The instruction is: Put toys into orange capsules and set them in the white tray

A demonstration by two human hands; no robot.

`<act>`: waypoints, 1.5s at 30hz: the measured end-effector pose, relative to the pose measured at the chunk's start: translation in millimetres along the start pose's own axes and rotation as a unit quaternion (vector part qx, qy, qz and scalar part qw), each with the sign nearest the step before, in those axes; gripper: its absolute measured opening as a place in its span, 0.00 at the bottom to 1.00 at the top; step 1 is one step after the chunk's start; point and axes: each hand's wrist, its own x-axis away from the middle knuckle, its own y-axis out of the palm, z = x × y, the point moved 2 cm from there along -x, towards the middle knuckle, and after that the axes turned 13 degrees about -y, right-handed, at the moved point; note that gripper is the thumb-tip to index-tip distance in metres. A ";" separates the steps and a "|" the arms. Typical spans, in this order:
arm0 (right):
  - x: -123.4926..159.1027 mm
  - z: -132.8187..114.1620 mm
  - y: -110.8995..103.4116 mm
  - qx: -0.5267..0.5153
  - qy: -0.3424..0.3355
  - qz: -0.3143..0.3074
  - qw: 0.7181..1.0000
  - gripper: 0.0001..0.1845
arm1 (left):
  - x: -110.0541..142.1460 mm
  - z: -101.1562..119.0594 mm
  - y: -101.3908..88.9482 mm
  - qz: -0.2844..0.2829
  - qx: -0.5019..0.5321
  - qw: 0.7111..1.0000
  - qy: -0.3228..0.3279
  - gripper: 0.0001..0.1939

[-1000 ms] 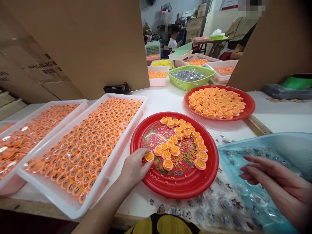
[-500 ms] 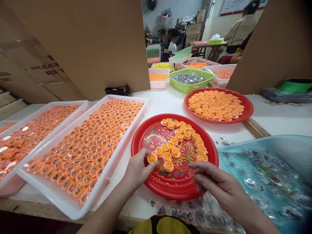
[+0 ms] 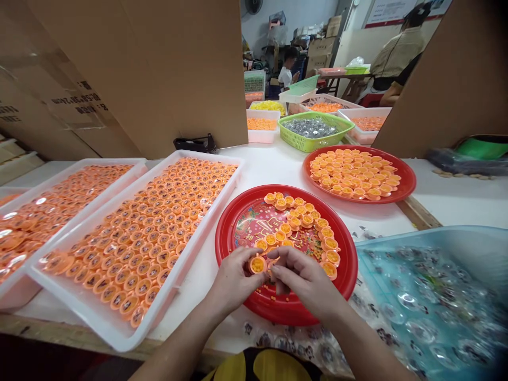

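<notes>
My left hand (image 3: 234,278) is shut on an orange cup with a yellow filling (image 3: 257,264), held just above the red plate (image 3: 227,233). My right hand (image 3: 301,278) meets it there, its fingertips pinching a small orange piece (image 3: 272,263) against the cup. Similar filled cups (image 3: 305,219) form a curved row on the plate. Loose yellow-orange granules (image 3: 270,295) lie scattered beneath my hands, and my fingers hide part of the plate's printed pattern.
White trays of orange pieces (image 3: 194,259) stand to my left, and a second red plate (image 3: 407,182) lies ahead. A blue tub of clear blisters (image 3: 436,235) sits right. A green basket (image 3: 313,140) and white bins stand beyond. Cardboard partitions (image 3: 138,79) flank the table. A person (image 3: 399,55) sits far behind.
My right hand has moved left from above the blue tub to the plate and joined my left hand. The held cup has risen slightly and moved right, and the view has shifted slightly.
</notes>
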 end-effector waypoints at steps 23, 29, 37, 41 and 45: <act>-6.8 -11.3 3.4 0.407 -0.177 -0.084 0.892 0.15 | 9.4 -0.5 16.6 -0.154 0.474 0.845 -0.192 0.11; 1.9 -19.3 2.1 0.480 -0.166 -0.128 0.852 0.14 | 13.3 8.3 19.3 -0.137 0.429 0.874 -0.184 0.14; 0.2 -21.3 -7.0 0.376 -0.174 -0.083 0.907 0.11 | 14.1 8.2 18.4 -0.196 0.409 0.877 -0.161 0.18; 1.3 -18.2 -10.2 0.341 -0.180 -0.037 0.922 0.13 | 13.7 5.2 20.3 -0.206 0.422 0.869 -0.152 0.19; 4.6 -12.9 -13.2 0.310 -0.150 -0.027 0.938 0.14 | 14.0 7.4 19.5 -0.194 0.463 0.852 -0.150 0.16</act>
